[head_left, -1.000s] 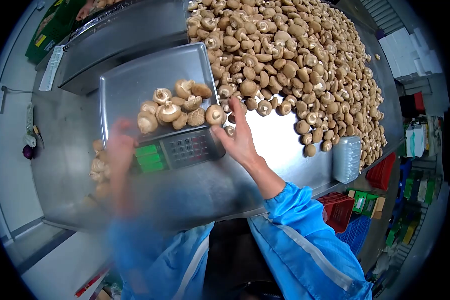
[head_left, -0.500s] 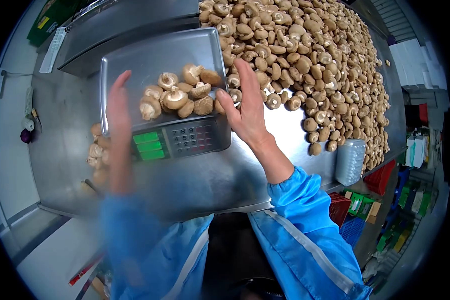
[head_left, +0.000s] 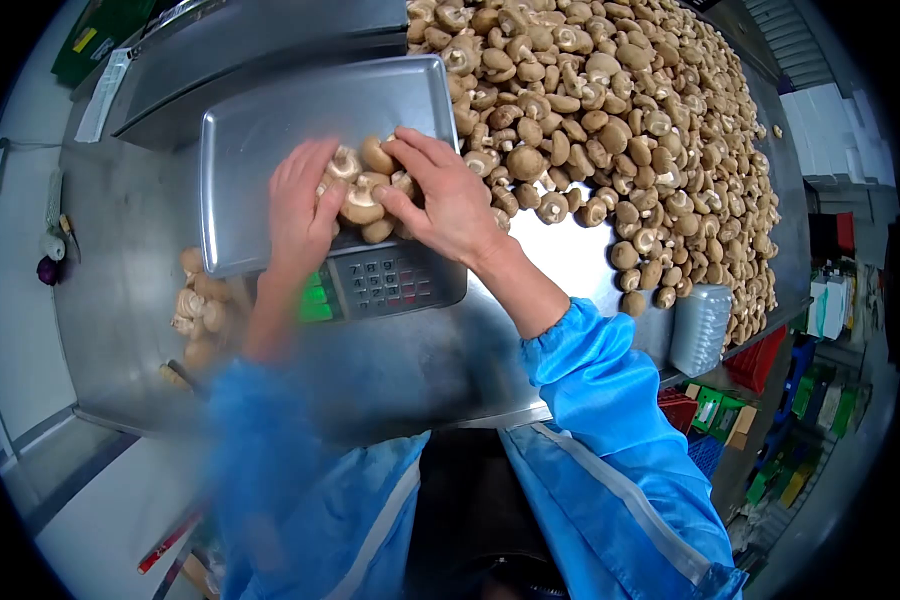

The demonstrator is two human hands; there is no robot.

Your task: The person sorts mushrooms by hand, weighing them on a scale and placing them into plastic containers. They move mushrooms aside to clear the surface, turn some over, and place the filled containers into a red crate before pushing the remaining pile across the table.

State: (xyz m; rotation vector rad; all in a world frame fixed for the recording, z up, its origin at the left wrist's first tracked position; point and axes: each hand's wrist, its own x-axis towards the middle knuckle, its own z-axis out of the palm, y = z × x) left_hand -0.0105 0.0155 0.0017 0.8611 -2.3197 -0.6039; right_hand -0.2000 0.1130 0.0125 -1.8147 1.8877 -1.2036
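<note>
Several brown mushrooms [head_left: 362, 205] are gathered in a cluster on the metal tray [head_left: 240, 150] of a scale. My left hand [head_left: 302, 205] presses against the cluster from the left, its fingers curled over the mushrooms. From the right, my right hand [head_left: 445, 200] wraps its fingers and thumb round mushrooms at that side. Both hands hold the cluster between them. Below the tray, the scale's keypad [head_left: 380, 280] shows, while my left wrist partly covers the green display [head_left: 315, 298].
A large mushroom pile [head_left: 630, 130] covers the steel table [head_left: 120, 320] at the back right. Clear plastic trays [head_left: 701, 328] are stacked near the front edge. A smaller mushroom group [head_left: 200, 305] lies left of the scale. Crates [head_left: 715, 410] stand below on the right.
Both hands have moved inward from the tray's sides and closed round the mushrooms. The mushrooms are now bunched closer together.
</note>
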